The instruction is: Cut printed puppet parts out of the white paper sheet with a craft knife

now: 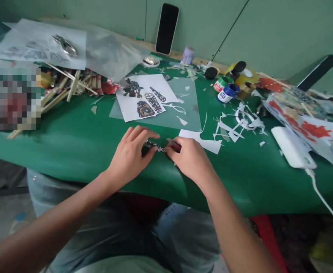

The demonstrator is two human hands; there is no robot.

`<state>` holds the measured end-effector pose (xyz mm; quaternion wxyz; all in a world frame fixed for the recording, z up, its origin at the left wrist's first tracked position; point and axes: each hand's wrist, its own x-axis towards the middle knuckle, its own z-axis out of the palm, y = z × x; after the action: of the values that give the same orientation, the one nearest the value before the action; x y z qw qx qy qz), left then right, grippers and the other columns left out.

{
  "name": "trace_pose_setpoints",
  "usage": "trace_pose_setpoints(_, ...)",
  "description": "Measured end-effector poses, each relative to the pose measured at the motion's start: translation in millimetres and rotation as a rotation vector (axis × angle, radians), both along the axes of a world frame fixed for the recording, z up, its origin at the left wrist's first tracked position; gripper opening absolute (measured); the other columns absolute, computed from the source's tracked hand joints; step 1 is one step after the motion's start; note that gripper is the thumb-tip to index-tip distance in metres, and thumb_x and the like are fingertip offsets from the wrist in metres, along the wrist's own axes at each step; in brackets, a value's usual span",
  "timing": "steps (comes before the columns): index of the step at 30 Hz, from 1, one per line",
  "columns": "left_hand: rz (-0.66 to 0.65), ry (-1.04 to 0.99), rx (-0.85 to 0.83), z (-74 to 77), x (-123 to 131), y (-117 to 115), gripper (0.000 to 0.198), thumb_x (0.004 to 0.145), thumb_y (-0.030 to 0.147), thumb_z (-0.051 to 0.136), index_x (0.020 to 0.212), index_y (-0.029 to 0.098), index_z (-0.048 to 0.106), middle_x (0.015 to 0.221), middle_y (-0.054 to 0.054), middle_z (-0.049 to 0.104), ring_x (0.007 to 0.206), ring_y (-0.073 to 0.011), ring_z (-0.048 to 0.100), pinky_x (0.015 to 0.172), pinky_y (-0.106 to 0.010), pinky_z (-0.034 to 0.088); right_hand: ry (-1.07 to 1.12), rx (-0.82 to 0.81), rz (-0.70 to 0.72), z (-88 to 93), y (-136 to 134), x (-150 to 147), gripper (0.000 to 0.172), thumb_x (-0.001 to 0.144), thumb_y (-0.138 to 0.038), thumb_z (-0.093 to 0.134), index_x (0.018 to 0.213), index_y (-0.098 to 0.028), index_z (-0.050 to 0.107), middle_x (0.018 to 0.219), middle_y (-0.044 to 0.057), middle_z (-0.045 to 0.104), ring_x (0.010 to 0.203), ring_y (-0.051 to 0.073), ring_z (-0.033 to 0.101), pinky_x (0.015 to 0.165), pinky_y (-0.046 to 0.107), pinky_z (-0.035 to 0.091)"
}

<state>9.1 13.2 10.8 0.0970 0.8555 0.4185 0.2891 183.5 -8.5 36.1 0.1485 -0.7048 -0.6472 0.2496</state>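
Just above the green tabletop, a narrow dark-patterned cut-out (155, 145) spans the gap between my hands. My left hand (132, 149) pinches its left part with the thumb, the index finger arched above. My right hand (190, 157) closes thumb and fingers on the right end, where a thin pale edge sticks up; the fingertips hide part of it. Beyond them lies a white printed sheet (126, 108) bearing several similar patterned pieces, on a translucent sheet (193, 113). A white paper scrap (210, 145) rests right beside my right hand.
Paper trimmings (234, 127) litter the right. Behind them stand a blue paint jar (228, 93) and a green one (222, 83). A white power bank (293, 148) trails a cable. A phone (167, 28) leans on the wall. Wooden sticks (58, 100) and pliers (65, 45) lie left.
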Motion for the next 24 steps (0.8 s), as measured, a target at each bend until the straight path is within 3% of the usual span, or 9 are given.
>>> trace_pose_setpoints(7,0.139,0.2,0.009,-3.0,-0.9,-8.3,0.038,0.091,0.041,0.055,0.125,0.025,0.06,0.121,-0.009,0.06,0.106,-0.0313,0.052,0.084,-0.044,0.043,0.154,0.042,-0.046,-6.7,-5.6,4.7,0.014,0.084,-0.028,0.052,0.072,-0.02,0.053,0.063,-0.002,0.054,0.051,0.01,0.044,0.05,0.025,0.028)
trace_pose_setpoints(12,0.132,0.211,-0.03,1.0,7.9,-2.7,0.023,0.09,0.039,0.057,0.106,0.029,0.07,0.119,-0.007,0.061,0.104,-0.0297,0.051,0.083,-0.042,0.04,0.273,0.134,0.01,-11.7,-6.9,9.7,0.02,0.084,-0.031,0.051,0.068,-0.021,0.048,0.06,-0.004,0.046,0.05,0.009,0.04,0.05,0.024,0.028)
trace_pose_setpoints(16,0.027,0.183,-0.126,7.5,10.6,7.5,0.01,0.086,0.032,0.062,0.091,0.027,0.07,0.116,-0.002,0.064,0.102,-0.0259,0.053,0.084,-0.039,0.04,0.336,0.145,0.032,-10.6,-6.5,12.8,0.02,0.085,-0.031,0.052,0.068,-0.021,0.048,0.061,-0.004,0.046,0.05,0.01,0.039,0.05,0.024,0.027)
trace_pose_setpoints(21,-0.036,0.214,-0.127,10.6,7.9,15.4,0.033,0.086,0.037,0.063,0.116,0.024,0.063,0.114,-0.004,0.066,0.106,-0.0275,0.054,0.085,-0.039,0.041,0.117,0.228,-0.039,-9.2,-8.5,13.8,0.019,0.086,-0.029,0.054,0.069,-0.021,0.049,0.069,-0.001,0.055,0.062,0.013,0.046,0.054,0.025,0.028)
trace_pose_setpoints(24,-0.023,0.21,-0.129,8.7,7.0,15.9,0.03,0.086,0.037,0.063,0.113,0.025,0.064,0.112,-0.004,0.066,0.106,-0.0276,0.054,0.086,-0.039,0.041,-0.006,0.183,-0.053,-7.4,-11.3,9.9,0.017,0.085,-0.031,0.058,0.072,-0.021,0.053,0.077,0.002,0.061,0.068,0.015,0.051,0.055,0.025,0.028)
